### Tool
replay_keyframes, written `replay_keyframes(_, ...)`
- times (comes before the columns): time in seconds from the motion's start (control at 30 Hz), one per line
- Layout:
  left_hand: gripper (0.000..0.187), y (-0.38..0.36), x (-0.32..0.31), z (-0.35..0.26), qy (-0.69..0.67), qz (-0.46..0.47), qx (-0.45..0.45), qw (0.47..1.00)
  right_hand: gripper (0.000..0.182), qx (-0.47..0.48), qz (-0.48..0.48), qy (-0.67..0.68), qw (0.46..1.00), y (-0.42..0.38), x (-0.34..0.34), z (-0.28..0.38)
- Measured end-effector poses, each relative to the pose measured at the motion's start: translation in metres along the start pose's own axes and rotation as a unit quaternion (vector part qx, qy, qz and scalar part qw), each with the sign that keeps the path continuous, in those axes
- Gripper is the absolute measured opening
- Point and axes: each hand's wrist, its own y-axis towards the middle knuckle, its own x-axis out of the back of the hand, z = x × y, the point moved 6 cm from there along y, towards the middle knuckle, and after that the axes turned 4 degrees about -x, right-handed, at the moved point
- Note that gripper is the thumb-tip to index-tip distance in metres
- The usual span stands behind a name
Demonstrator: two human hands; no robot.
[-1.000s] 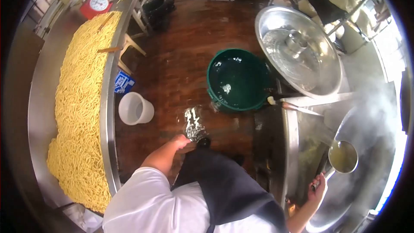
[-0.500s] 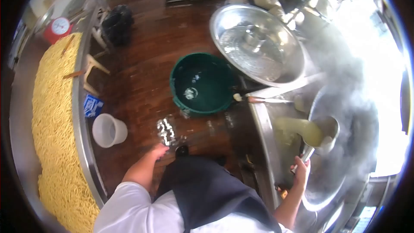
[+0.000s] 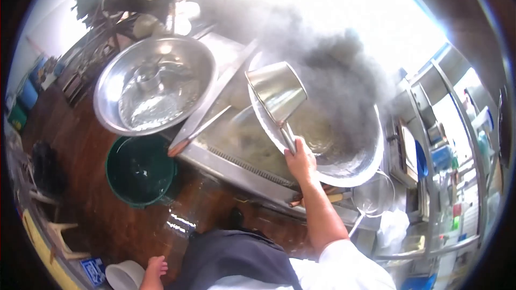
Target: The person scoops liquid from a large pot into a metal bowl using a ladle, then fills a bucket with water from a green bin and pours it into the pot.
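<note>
My right hand [image 3: 301, 160] is wrapped round the handle of a metal dipper [image 3: 278, 88]. The dipper is tipped on its side over the near left rim of a large steaming wok [image 3: 349, 176], its mouth towards the metal stove top [image 3: 236, 142]. Cloudy liquid lies in the wok, and the stove top beside it is wet. Low at the left, my left hand [image 3: 157, 265] hangs with loosely bent fingers and holds nothing visible, close to a white bucket [image 3: 121, 275].
A wide steel basin [image 3: 110, 104] of water sits left of the wok, with a green tub [image 3: 169, 174] on the floor below. A wooden-handled tool [image 3: 185, 142] lies on the stove's edge. Shelves [image 3: 473, 193] stand at the right. Steam hides the wok's far side.
The view has swung right towards the wok. Liquid was streaming from the dipper onto the stove top; now no stream shows and the dipper is over the wok's rim.
</note>
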Motion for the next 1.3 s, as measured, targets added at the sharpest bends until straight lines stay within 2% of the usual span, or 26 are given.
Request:
replay_keyframes(0.07, 0.036, 0.000, 0.003, -0.016, 0.017, -0.009, 0.015, 1.000, 0.038, -0.025, -0.007, 0.002, 1.000, 0.018, 0.002, -0.036)
replay_keyframes(0.2, 0.032, -0.008, -0.009, -0.064, 0.011, -0.053, -0.015, 0.998, 0.035, -0.107, -0.004, -0.023, 0.994, 0.053, -0.009, -0.142)
replay_keyframes(0.33, 0.026, -0.040, -0.045, -0.136, 0.044, -0.069, -0.065, 0.994, 0.036, -0.244, 0.010, -0.012, 0.970, 0.094, -0.031, -0.290)
replay_keyframes(0.43, 0.022, -0.068, -0.081, -0.180, 0.091, -0.071, -0.088, 0.989, 0.040, -0.332, 0.000, -0.085, 0.939, 0.119, -0.018, -0.367)
replay_keyframes(0.5, 0.022, -0.067, -0.099, -0.188, 0.107, -0.058, -0.106, 0.987, 0.042, -0.372, -0.009, -0.133, 0.918, 0.133, -0.005, -0.415)
replay_keyframes(0.63, 0.020, -0.068, -0.118, -0.187, 0.135, -0.051, -0.076, 0.987, 0.042, -0.404, -0.007, -0.194, 0.894, 0.155, 0.024, -0.434)
replay_keyframes(0.73, 0.012, -0.070, -0.118, -0.181, 0.122, -0.061, -0.060, 0.989, 0.040, -0.396, -0.026, -0.215, 0.892, 0.168, 0.003, -0.476)
replay_keyframes(0.77, 0.012, -0.073, -0.116, -0.178, 0.113, -0.065, -0.055, 0.990, 0.039, -0.417, -0.049, -0.176, 0.891, 0.170, -0.013, -0.487)
replay_keyframes(0.8, 0.012, -0.076, -0.115, -0.175, 0.103, -0.070, -0.049, 0.991, 0.035, -0.419, 0.024, -0.134, 0.898, 0.180, -0.052, -0.537)
replay_keyframes(0.87, 0.015, -0.080, -0.113, -0.167, 0.114, -0.076, -0.042, 0.990, 0.032, -0.377, 0.074, -0.040, 0.922, 0.200, -0.076, -0.458)
replay_keyframes(0.93, 0.018, -0.082, -0.109, -0.159, 0.127, -0.081, -0.036, 0.988, 0.034, -0.419, 0.140, 0.049, 0.896, 0.213, -0.125, -0.431)
replay_keyframes(1.0, 0.019, -0.082, -0.110, -0.150, 0.119, -0.077, -0.038, 0.989, 0.034, -0.390, 0.169, 0.104, 0.899, 0.220, -0.155, -0.391)
replay_keyframes(1.1, 0.017, -0.081, -0.110, -0.137, 0.077, -0.069, -0.041, 0.994, 0.028, -0.393, 0.245, 0.235, 0.855, 0.212, -0.167, -0.320)
replay_keyframes(1.13, 0.015, -0.080, -0.110, -0.133, 0.052, -0.066, -0.048, 0.995, 0.022, -0.396, 0.258, 0.235, 0.849, 0.209, -0.167, -0.303)
replay_keyframes(1.2, 0.015, -0.077, -0.107, -0.125, 0.057, -0.069, -0.042, 0.995, 0.021, -0.367, 0.312, 0.314, 0.818, 0.200, -0.171, -0.275)
replay_keyframes(1.27, 0.016, -0.070, -0.103, -0.119, 0.066, -0.069, -0.039, 0.995, 0.020, -0.356, 0.357, 0.296, 0.811, 0.187, -0.146, -0.221)
replay_keyframes(1.3, 0.016, -0.065, -0.099, -0.115, 0.065, -0.063, -0.033, 0.995, 0.019, -0.338, 0.374, 0.350, 0.789, 0.179, -0.151, -0.215)
